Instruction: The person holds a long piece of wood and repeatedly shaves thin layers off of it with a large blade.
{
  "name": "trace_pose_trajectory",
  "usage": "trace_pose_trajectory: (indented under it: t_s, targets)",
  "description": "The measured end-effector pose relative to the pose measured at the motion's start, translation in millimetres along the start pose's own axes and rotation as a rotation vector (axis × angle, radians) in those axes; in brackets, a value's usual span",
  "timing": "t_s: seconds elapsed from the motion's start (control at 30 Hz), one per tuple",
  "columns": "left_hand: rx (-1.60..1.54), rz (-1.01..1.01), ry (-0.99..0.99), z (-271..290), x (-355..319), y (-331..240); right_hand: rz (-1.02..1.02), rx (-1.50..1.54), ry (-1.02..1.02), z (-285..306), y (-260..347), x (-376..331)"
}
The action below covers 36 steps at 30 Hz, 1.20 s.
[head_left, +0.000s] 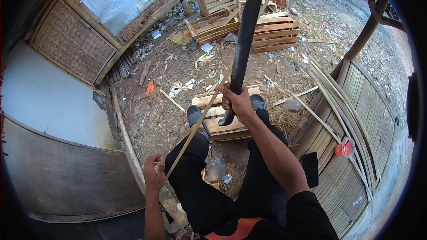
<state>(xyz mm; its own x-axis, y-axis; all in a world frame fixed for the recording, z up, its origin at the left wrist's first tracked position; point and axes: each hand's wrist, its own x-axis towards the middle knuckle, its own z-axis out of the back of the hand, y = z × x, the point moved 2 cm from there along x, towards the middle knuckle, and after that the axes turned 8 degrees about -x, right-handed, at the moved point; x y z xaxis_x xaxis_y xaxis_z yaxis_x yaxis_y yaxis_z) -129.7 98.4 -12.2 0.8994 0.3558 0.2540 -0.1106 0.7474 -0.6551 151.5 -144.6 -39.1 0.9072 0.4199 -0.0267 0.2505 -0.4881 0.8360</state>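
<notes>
Right hand (238, 102) fingers clamped on machete (243, 44) handle, blade up. Left hand (153, 175) fingers pinch bamboo strip (200, 118) low end, above littered ground (178, 71).

The machete (242, 49) rises ahead from the right hand (238, 103); a bamboo strip (195, 126) slants from the left hand (153, 175) across it, seemingly behind the blade; wooden crates (249, 24) lie beyond, bamboo slats (342, 102) right

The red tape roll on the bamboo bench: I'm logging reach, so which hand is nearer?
Right. The right hand, gripping the machete, is up-left of the roll; the left hand is far across the legs.
</notes>
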Motion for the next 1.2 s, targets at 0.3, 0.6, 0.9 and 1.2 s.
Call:
trace_pose_trajectory:
  t_s: [0.3,0.6,0.9,1.2]
  targets:
    - [-0.682,0.321,0.599,-101,111,-94,-0.120,-0.185,0.280,-20,-9,-16]
    - [-0.309,0.284,0.268,-97,103,-82,0.200,-1.307,0.045,11,16,-9]
    - [-0.556,0.434,0.352,-118,91,-42,0.414,-1.739,0.180,-7,-3,-15]
    - [-0.501,0.393,0.244,-124,73,-31,0.509,-1.813,0.307,0,-23,-1]
